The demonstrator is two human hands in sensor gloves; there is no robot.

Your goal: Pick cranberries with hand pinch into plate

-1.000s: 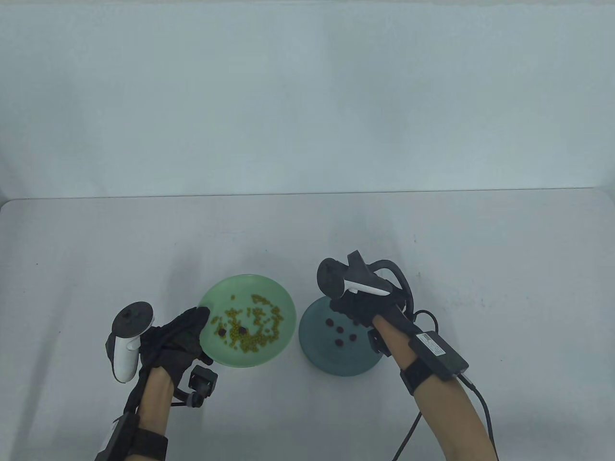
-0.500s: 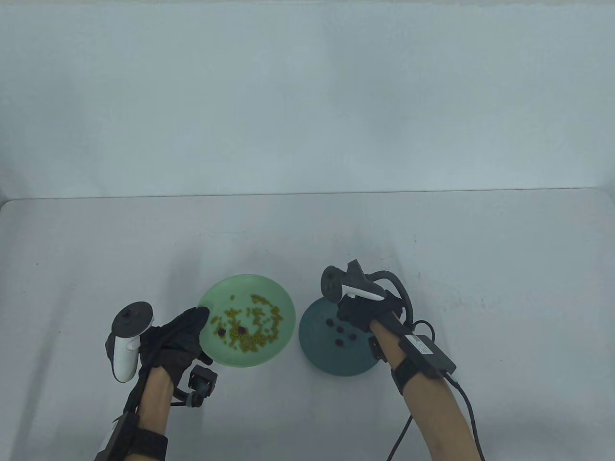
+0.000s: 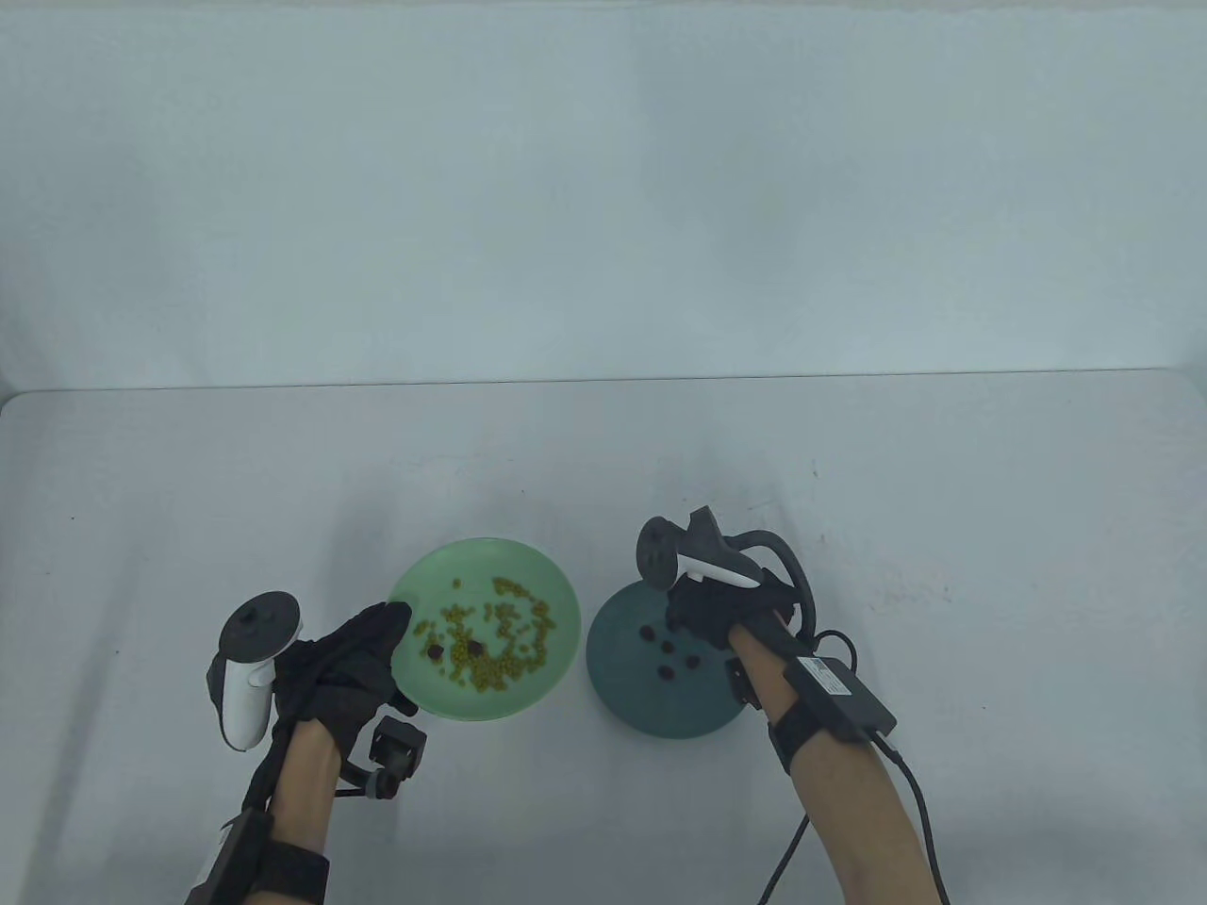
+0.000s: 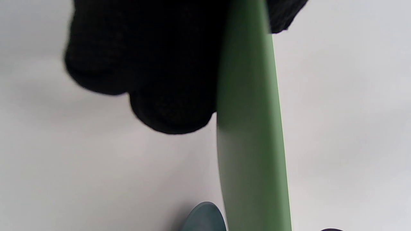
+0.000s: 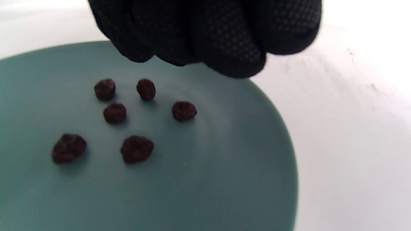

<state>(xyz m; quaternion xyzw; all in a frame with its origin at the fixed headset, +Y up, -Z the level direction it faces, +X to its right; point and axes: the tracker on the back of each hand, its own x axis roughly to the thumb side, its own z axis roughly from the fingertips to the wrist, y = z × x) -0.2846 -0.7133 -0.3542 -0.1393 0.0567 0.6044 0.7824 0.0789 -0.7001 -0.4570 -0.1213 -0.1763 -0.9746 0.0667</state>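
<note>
A green plate (image 3: 558, 603) holds many yellow-green beans and two dark cranberries (image 3: 476, 648). My left hand (image 3: 388, 630) grips its left rim; in the left wrist view the fingers (image 4: 167, 106) lie against the plate's edge (image 4: 250, 128). A teal plate (image 3: 660, 715) stands to its right with several cranberries (image 3: 667, 647) on it. My right hand (image 3: 686, 611) hovers over the teal plate's far side. In the right wrist view its fingertips (image 5: 224, 48) are bunched together above the plate (image 5: 224, 179) and the cranberries (image 5: 136, 149). No cranberry shows between them.
The two plates stand side by side near the table's front, almost touching. The teal plate's edge shows in the left wrist view (image 4: 202, 219). A cable (image 3: 919, 801) trails from my right forearm toward the front edge. Grey table surface lies beyond and to both sides.
My right hand has shifted slightly to the right over the teal plate and its forearm has swung left. My left hand and the green plate have not moved.
</note>
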